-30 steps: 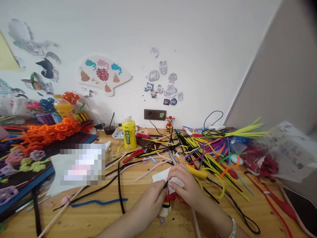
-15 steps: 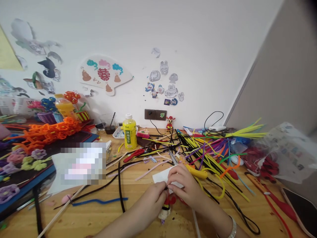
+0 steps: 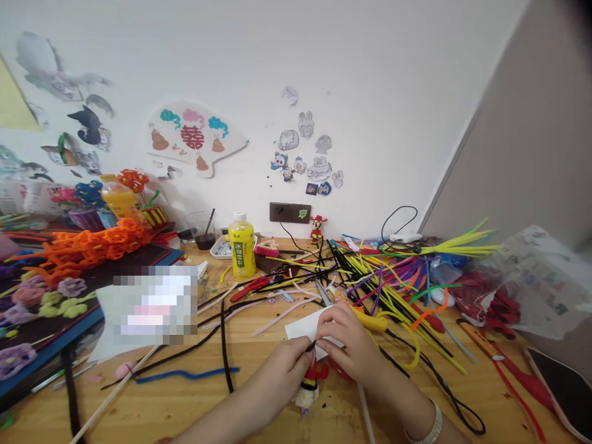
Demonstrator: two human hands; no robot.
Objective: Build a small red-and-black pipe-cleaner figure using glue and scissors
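Through my feed, the left hand (image 3: 292,365) and right hand (image 3: 348,345) pinched a black strip (image 3: 311,347), apparently mid-shaping, so next I judged steadiness necessary.

I can read 冰糖雪梨 in pale letters, going down the green label (image 3: 239,254) on the yellow bottle (image 3: 247,262). There is more writing above it, but it is too small for me to read. On the white paper fan (image 3: 210,139) stuck on the wall (image 3: 370,92), one big red sign (image 3: 192,138) says 囍. The white sheet (image 3: 106,314) to my left has a patch blurred into blocks, so I can't read anything there
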